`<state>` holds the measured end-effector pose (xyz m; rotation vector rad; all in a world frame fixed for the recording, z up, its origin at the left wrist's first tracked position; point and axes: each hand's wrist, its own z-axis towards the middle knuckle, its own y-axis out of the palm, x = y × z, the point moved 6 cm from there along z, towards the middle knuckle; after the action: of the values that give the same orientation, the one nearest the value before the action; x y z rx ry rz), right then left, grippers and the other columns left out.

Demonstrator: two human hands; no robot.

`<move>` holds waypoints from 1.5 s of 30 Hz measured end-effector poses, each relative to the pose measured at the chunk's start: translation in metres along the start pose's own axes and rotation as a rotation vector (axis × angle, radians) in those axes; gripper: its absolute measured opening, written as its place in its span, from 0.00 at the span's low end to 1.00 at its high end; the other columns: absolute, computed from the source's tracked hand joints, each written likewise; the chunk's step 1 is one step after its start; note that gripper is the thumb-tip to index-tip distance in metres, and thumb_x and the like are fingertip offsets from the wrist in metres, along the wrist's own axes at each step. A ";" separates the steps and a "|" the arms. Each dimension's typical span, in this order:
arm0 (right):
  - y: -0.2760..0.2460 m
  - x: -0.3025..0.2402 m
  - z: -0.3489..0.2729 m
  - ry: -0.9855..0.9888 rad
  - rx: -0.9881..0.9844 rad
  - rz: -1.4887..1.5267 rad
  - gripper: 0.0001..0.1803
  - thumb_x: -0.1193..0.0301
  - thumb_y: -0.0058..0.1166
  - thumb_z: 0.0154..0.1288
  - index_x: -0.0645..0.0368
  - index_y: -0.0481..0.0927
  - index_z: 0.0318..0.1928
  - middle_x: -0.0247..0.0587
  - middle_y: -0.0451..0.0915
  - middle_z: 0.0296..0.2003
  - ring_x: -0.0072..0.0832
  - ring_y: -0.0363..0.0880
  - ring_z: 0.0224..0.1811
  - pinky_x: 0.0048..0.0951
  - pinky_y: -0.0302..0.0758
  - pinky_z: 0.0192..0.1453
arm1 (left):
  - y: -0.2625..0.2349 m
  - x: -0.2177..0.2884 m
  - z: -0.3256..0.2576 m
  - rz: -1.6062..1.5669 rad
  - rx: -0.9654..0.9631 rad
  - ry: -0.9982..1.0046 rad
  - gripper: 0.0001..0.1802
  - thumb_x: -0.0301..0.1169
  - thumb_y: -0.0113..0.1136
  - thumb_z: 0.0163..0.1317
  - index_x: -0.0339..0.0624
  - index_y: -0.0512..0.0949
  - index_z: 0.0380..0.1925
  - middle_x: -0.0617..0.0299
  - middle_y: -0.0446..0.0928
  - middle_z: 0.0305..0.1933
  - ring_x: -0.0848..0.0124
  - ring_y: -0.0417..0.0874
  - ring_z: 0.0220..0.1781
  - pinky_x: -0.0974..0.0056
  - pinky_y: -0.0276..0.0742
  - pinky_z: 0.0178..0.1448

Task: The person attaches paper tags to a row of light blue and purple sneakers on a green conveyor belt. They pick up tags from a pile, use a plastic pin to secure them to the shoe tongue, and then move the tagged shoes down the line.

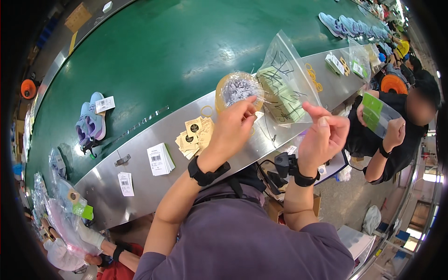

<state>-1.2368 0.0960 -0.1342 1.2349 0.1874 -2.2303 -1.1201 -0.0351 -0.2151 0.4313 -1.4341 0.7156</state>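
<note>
My left hand point(235, 125) is over the metal ledge, fingers curled in a pinch beside a round amber container point(219, 99). A small pale piece shows at its fingertips, too small to name. The container holds a heap of thin plastic fasteners point(240, 88) in clear film. My right hand point(325, 135) is raised to the right with thumb and fingers pressed together; what they hold, if anything, cannot be made out. Between and beyond the hands a clear bag point(298, 63) with black marker strokes contains pale green cards point(277, 95).
Tan paper tags point(198, 133), white labels point(160, 159) and smaller labels point(125, 183) lie on the ledge. Blue shoes point(91, 119) with a tag stand on the green belt point(163, 56). Yellow rubber bands point(313, 78) lie rightward. A co-worker at right holds a green-and-clear packet point(373, 109).
</note>
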 end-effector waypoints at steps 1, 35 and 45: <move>-0.004 -0.002 0.000 -0.039 0.043 -0.005 0.03 0.83 0.49 0.63 0.64 0.72 0.36 0.54 0.82 0.38 0.29 0.82 0.39 0.28 0.78 0.47 | -0.002 -0.001 0.001 -0.036 0.012 -0.013 0.05 0.21 0.57 0.59 0.33 0.75 0.35 0.53 0.79 0.56 0.74 0.81 0.34 0.69 0.77 0.41; -0.010 -0.003 0.003 -0.030 -0.157 0.077 0.06 0.81 0.47 0.68 0.59 0.73 0.42 0.45 0.81 0.33 0.30 0.81 0.36 0.43 0.76 0.57 | 0.013 -0.010 0.013 0.103 -0.022 0.107 0.09 0.19 0.57 0.57 0.35 0.76 0.40 0.58 0.80 0.50 0.69 0.78 0.36 0.66 0.75 0.42; 0.033 0.022 -0.033 0.198 -0.494 -0.496 0.08 0.81 0.55 0.61 0.63 0.80 0.42 0.37 0.80 0.28 0.18 0.74 0.23 0.19 0.69 0.27 | -0.027 -0.020 -0.030 -0.608 0.207 -0.240 0.09 0.20 0.62 0.60 0.35 0.77 0.40 0.63 0.79 0.41 0.78 0.79 0.41 0.72 0.75 0.46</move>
<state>-1.2035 0.0727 -0.1653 1.2106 1.1560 -2.2392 -1.0796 -0.0390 -0.2342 1.0886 -1.3484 0.3218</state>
